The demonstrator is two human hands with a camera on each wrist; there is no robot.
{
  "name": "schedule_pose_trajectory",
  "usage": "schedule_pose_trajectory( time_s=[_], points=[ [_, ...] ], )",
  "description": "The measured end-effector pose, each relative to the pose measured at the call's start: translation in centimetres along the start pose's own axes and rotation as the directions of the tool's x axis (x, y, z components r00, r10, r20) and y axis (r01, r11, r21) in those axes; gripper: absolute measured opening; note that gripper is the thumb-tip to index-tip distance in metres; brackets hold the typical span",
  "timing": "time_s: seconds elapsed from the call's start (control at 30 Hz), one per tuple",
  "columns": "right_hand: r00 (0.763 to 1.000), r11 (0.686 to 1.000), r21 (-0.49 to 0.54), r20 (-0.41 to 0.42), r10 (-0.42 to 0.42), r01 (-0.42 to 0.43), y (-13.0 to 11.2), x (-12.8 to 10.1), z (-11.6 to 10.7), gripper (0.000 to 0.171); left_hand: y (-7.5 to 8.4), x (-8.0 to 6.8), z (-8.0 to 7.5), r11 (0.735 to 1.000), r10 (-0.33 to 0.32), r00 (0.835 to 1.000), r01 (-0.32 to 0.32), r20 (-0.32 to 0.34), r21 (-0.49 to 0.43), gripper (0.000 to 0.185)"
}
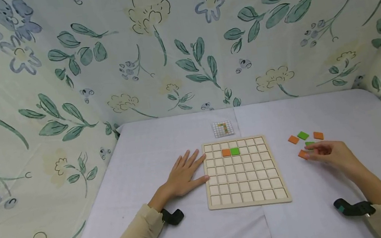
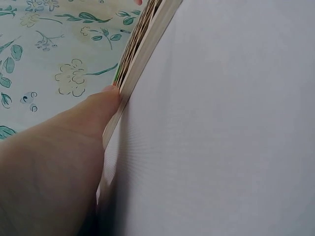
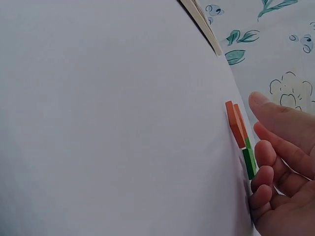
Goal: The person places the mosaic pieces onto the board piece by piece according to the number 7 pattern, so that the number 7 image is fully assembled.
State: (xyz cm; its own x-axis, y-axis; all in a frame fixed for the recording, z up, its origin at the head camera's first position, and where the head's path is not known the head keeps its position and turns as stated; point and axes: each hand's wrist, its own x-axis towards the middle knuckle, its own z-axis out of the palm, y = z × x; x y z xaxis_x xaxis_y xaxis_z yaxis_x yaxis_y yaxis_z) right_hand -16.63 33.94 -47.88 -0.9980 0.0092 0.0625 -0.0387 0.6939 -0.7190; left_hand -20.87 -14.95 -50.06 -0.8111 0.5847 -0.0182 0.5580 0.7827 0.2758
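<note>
— Tiles (image 1: 305, 143) first: how many, and where?

— Loose on the white tablecloth (image 1: 192, 232), right of the wooden grid board (image 1: 249, 198): five counted. Three orange, at (image 1: 293, 140), (image 1: 318, 135) and (image 1: 303, 154); two green, at (image 1: 303, 135) and (image 1: 309, 143), the second partly hidden by fingers. Plus two already seated in the board's second row from the far edge: one orange tile in the grid (image 1: 226, 152), one green tile in the grid (image 1: 235, 151), touching side by side.

— Anything else counted?

— One board, lying flat mid-table. One small pattern card (image 1: 223, 129) just beyond its far edge. Two black wrist straps, one per arm.

— Right hand (image 1: 332, 154)?

— Reaching in from the near right, palm down, fingers loosely curled over the near end of the cluster. Fingertips at the nearest orange and the second green. Seen from the wrist camera: fingers (image 3: 275, 147) bent beside the tiles' edges (image 3: 238, 125), no pinch plainly shown, nothing lifted. Relaxed, not gripping.

— Left hand (image 1: 183, 175)?

— Flat on the cloth, fingers spread and straight, pointing far and right. Thumb and forefinger touching the board's left edge. Wrist view confirms: thumb tip (image 2: 106, 98) pressed against the board's side (image 2: 142, 49).

— Sleeves?

— Cream, both arms, entering from the near edge.

— Surroundings?

— Floral fabric (image 1: 180, 43) hung behind and to both sides.
</note>
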Motion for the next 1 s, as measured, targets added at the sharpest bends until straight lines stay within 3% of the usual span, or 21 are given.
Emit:
schedule_pose_trajectory(
  time_s=[0.57, 1.0],
  points=[
    [1.0, 0.998, -0.066, 0.006, -0.005, 0.006, 0.34, 0.14, 0.84, 0.036, -0.08, 0.02, 0.06, 1.0, 0.004, 1.0, -0.004, -0.002, -0.008, 0.08],
    [0.992, 0.981, -0.149, -0.001, -0.124, 0.123, 0.99, 0.27, 1.0, 0.029, 0.01, 0.07, -0.09, 1.0, 0.007, 1.0, -0.007, -0.002, -0.006, 0.079]
  ],
)
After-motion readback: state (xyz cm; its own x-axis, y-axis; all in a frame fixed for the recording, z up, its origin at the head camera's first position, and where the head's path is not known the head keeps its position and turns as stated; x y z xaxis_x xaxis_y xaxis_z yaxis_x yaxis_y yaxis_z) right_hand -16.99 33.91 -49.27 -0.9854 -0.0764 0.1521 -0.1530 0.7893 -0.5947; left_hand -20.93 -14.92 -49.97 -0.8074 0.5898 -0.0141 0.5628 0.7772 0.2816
